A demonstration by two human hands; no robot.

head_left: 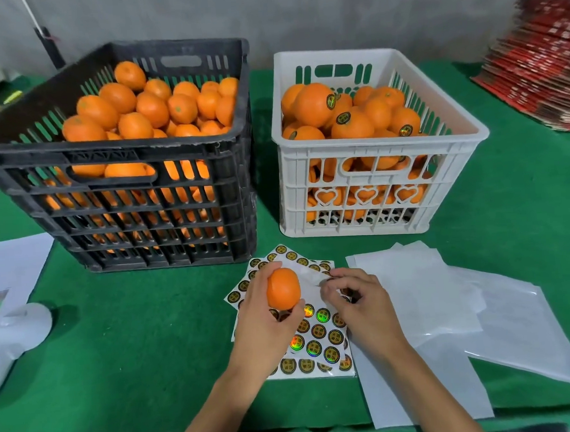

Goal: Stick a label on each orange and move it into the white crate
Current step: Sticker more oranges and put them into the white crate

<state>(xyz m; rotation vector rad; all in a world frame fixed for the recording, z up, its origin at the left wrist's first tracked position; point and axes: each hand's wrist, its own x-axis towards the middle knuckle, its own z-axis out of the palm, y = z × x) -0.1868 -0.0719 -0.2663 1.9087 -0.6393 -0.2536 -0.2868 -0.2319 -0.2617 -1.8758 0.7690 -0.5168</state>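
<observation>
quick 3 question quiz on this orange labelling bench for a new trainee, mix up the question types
1. True or false: the oranges in the black crate show labels.
2. Which hand holds the orange over the sticker sheet? A) left hand B) right hand
3. Fill in: labelled oranges sit in the ___ crate.

Key: 1 false. 2 A; the right hand is pinching at the sheet. 3 white.
</observation>
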